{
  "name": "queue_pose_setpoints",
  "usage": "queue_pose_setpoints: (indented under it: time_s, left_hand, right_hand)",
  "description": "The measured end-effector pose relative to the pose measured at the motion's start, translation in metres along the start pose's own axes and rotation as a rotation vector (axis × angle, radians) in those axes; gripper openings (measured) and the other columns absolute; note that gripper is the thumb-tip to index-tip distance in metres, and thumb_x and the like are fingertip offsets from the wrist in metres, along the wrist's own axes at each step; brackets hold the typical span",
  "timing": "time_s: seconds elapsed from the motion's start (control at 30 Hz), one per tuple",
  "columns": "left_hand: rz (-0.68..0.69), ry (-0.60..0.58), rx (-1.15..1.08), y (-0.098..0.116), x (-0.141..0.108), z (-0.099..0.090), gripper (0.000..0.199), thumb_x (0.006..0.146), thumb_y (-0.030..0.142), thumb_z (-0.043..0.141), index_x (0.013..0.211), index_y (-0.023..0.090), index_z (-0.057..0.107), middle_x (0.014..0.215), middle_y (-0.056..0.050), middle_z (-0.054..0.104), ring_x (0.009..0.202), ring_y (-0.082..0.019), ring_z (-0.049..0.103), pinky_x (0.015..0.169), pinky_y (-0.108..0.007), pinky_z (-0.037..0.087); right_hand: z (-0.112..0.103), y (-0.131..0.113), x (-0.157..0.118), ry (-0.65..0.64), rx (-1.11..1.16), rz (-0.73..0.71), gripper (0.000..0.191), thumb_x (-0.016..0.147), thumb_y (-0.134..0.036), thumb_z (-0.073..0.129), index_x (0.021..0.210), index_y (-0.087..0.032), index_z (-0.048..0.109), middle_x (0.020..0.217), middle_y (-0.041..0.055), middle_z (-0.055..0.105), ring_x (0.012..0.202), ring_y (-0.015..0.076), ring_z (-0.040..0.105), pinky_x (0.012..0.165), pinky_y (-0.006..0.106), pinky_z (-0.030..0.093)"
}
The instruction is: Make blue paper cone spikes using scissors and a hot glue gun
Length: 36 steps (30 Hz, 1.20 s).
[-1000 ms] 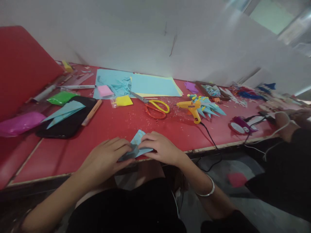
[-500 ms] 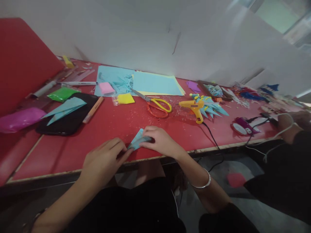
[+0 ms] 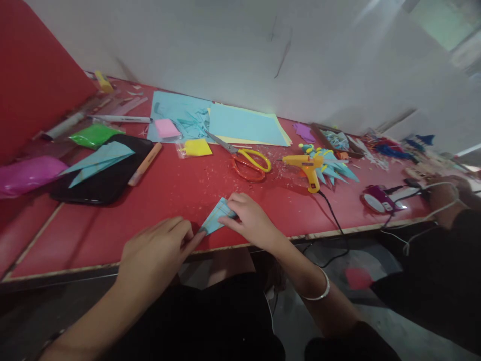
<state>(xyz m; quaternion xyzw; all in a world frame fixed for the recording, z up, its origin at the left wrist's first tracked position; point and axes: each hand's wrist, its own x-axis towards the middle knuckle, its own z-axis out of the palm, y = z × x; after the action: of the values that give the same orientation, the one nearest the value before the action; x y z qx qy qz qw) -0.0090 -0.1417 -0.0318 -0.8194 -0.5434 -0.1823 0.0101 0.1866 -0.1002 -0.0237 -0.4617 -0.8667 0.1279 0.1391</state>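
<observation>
A small piece of light blue paper point(image 3: 215, 218), folded to a narrow point, lies at the front edge of the red table point(image 3: 169, 190). My left hand point(image 3: 160, 248) pinches its pointed left end between finger and thumb. At the wider right end, my right hand point(image 3: 251, 220) grips the paper, thumb on top and fingers curled over the far edge. Beyond my hands lie scissors point(image 3: 251, 163) with one yellow and one red handle. To their right is a yellow glue gun point(image 3: 306, 168), beside blue paper pieces with yellow tips point(image 3: 336, 168).
At left, folded blue paper point(image 3: 101, 163) rests on a black phone-like slab point(image 3: 124, 175), with an orange marker point(image 3: 145, 164) alongside. Blue sheets point(image 3: 246, 124) lie by the wall. A cord point(image 3: 330, 210) hangs over the front edge. Another person's hand point(image 3: 445, 198) is at far right.
The flap of blue paper that stood curled up under my right fingers now lies flat, showing crease lines. Both hands keep their hold. The camera view has shifted slightly.
</observation>
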Motion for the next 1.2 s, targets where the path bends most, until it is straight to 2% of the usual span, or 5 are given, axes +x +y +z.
queue_pose_setpoints:
  time_s: [0.13,0.33,0.6,0.73,1.2]
  left_hand:
    - [0.017,-0.019,-0.020,-0.005,0.002,0.001,0.042,0.090,0.046,0.033,0.064,0.020,0.054,0.059,-0.001,0.056,0.046,-0.012,0.049,0.043,-0.025,0.030]
    - [0.212,-0.064,-0.114,-0.030,0.005,0.014,0.040,0.090,0.028,0.035,0.126,0.034,0.050,0.124,-0.008,0.054,0.097,-0.022,0.059,0.075,-0.036,0.049]
    - [0.490,-0.187,-0.175,-0.049,0.021,0.011,0.049,0.083,0.015,0.042,0.118,0.047,0.055,0.130,0.001,0.055,0.104,-0.021,0.058,0.084,-0.037,0.046]
    - [0.598,-0.264,-0.117,-0.044,0.018,-0.003,0.062,0.078,0.009,0.038,0.131,0.041,0.045,0.131,0.002,0.057,0.095,-0.022,0.062,0.075,-0.036,0.046]
    - [0.651,-0.082,0.001,-0.073,-0.006,0.004,0.066,0.086,0.013,0.027,0.144,0.038,0.011,0.129,0.007,0.058,0.106,-0.019,0.059,0.082,-0.035,0.041]
  right_hand:
    - [0.004,-0.001,-0.001,0.036,-0.075,0.017,0.020,0.086,-0.031,0.056,0.073,-0.016,0.053,0.079,0.0038,0.052,0.076,0.0163,0.045,0.069,0.029,0.038]
    - [0.005,0.005,0.002,0.030,-0.018,0.005,0.023,0.086,-0.030,0.057,0.068,-0.017,0.049,0.076,0.0017,0.049,0.073,0.0141,0.045,0.066,0.026,0.036]
    - [0.001,0.002,0.001,0.048,0.041,0.045,0.017,0.084,-0.027,0.059,0.075,-0.017,0.049,0.079,0.0019,0.051,0.074,0.0148,0.044,0.067,0.026,0.035]
    - [0.000,0.001,0.001,0.047,0.069,0.060,0.015,0.084,-0.028,0.058,0.078,-0.017,0.050,0.079,0.0026,0.052,0.077,0.0158,0.045,0.069,0.027,0.036]
    - [0.004,0.001,-0.001,0.061,0.068,0.085,0.010,0.087,-0.025,0.054,0.090,-0.015,0.054,0.087,0.0057,0.056,0.084,0.0185,0.048,0.076,0.029,0.037]
